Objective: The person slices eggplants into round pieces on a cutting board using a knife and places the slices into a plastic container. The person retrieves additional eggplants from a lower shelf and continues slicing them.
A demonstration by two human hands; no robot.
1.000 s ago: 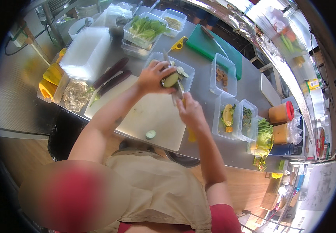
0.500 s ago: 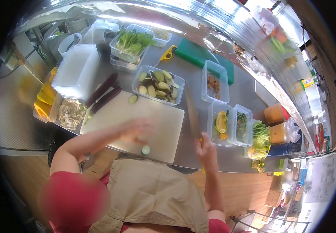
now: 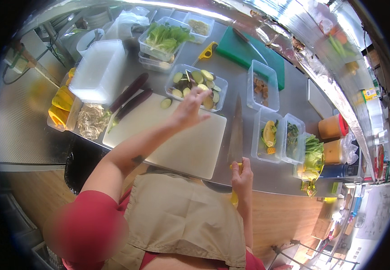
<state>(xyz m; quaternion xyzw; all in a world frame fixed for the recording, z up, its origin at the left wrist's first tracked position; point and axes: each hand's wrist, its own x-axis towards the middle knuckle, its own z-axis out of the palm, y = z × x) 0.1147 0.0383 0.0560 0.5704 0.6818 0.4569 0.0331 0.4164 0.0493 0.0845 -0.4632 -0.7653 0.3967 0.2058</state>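
My left hand is over the near edge of a clear plastic tub of eggplant slices. Its thumb stands apart from the fingers, and the fingertips are at the slices; nothing shows in its grip. My right hand is closed on the yellow handle of a large knife, its blade pointing away over the steel table. Beside the tub is a white cutting board, with one eggplant slice near its far edge. Two whole purple eggplants rest across its far left corner.
White stacked tubs, a pile of mushrooms and yellow peppers stand left. Behind are lettuce, yellow-handled scissors and a green board with another knife. Right are tubs with brown cubes and vegetables.
My left hand has moved from above the board, away and right, to the tub. The slice near the board's front edge no longer shows. The knife has shifted slightly, still in my right hand.
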